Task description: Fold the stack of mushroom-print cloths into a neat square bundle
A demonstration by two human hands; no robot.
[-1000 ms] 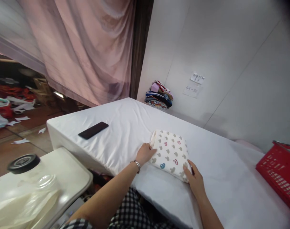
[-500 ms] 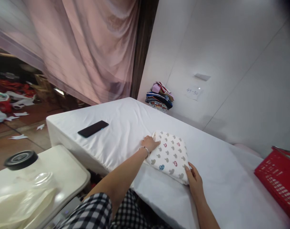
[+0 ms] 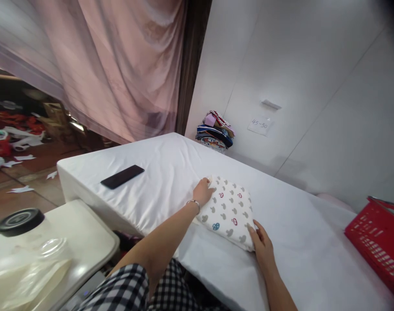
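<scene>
A folded white cloth lies on the white-covered table in front of me, printed with grey, red and blue mushrooms. At its left edge is my left hand, with a bracelet on the wrist; the fingers are closed on the far left corner, their tips partly hidden. My right hand grips the near right corner, thumb on top and fingers curled along the side. The cloth is flat, in a thick, roughly square bundle.
A black phone lies on the table to the left. Folded clothes are stacked by the wall, near a paper marked 45-50. A red basket stands right. Lower left, a white stool-like surface holds a black-lidded container.
My left hand has shifted slightly up along the cloth's left edge. The right hand keeps its place at the corner. The whole view has moved a little.
</scene>
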